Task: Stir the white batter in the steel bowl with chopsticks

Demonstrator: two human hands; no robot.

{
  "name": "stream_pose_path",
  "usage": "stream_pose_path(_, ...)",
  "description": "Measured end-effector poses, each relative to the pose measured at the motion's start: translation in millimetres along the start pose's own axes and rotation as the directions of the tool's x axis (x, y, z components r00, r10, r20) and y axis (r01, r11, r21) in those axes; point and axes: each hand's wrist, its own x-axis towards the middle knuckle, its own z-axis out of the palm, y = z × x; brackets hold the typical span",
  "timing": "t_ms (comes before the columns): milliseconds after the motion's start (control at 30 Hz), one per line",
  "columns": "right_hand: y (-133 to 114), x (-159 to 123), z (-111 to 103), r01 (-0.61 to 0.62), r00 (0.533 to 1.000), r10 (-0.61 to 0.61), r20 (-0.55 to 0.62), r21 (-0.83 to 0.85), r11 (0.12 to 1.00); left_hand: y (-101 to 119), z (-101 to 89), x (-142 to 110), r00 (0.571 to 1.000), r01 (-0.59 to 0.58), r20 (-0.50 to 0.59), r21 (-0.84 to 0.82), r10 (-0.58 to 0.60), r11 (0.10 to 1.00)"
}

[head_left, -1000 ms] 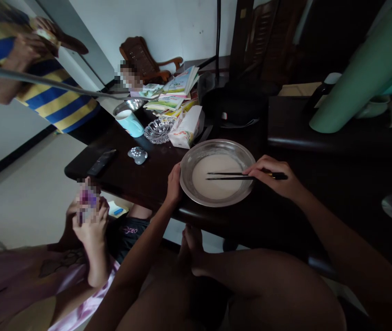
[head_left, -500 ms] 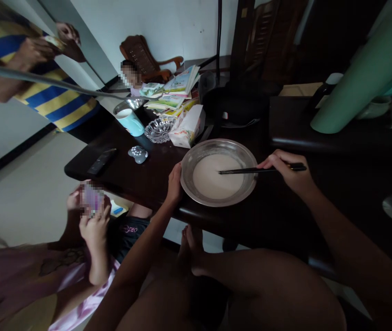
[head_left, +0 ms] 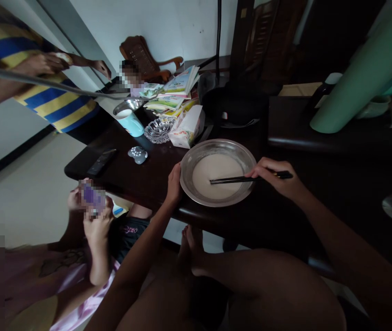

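A wide metal bowl (head_left: 189, 181) sits on the dark table, holding a pale, milky batter (head_left: 221, 168). My left hand (head_left: 174, 184) grips the bowl's left rim, its fingers mostly behind the wall. In my right hand (head_left: 275, 172) is a pair of black chopsticks (head_left: 232, 179), slanting over the bowl's right side. Their tips dip into the batter, a little left of the bowl's middle.
Behind the bowl stand a tissue box (head_left: 185, 128), a glass dish (head_left: 159, 130), a light-blue mug (head_left: 130, 122) and stacked booklets (head_left: 175, 94). A remote (head_left: 102, 162) lies left. One person sits at lower left holding a blurred item; another stands beyond the table. A green cylinder (head_left: 350, 78) rises at right.
My right hand has moved left and slightly down, carrying the chopstick tips left through the batter. The bowl and my left hand stay put. The standing person's far arm has stretched out rightward.
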Motion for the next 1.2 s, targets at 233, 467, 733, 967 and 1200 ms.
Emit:
stream_pose_path(233,3.8,0.9,-4.0,-0.031,0.991,0.032,-0.129,0.009,0.999,-1.4,3.0,1.0,0.999,0.029,-0.031,-0.034,-0.030,0.999)
stream_pose_path(467,2.5,1.2,-2.6,0.019,0.997,-0.023,-0.070,-0.047,0.999,0.9,0.2,0.1,1.000,0.021,-0.008,0.014,-0.021,1.000)
stream_pose_path(733,1.2,0.9,0.0,0.027,1.000,-0.027,0.007,-0.032,0.999,-2.4,1.7,0.5,1.000,0.004,-0.026,-0.003,-0.004,1.000)
stream_pose_path(967,1.2,1.3,-3.9,-0.044,0.995,0.047,-0.086,0.034,0.998,2.1,0.5,-0.2,1.000,-0.007,0.009,0.024,0.006,1.000)
stream_pose_path(1200,-0.7,1.1,-4.2,-0.033,0.995,0.031,-0.096,-0.018,0.999,-0.5,1.0,0.3,1.000,0.002,-0.007,0.001,-0.002,1.000)
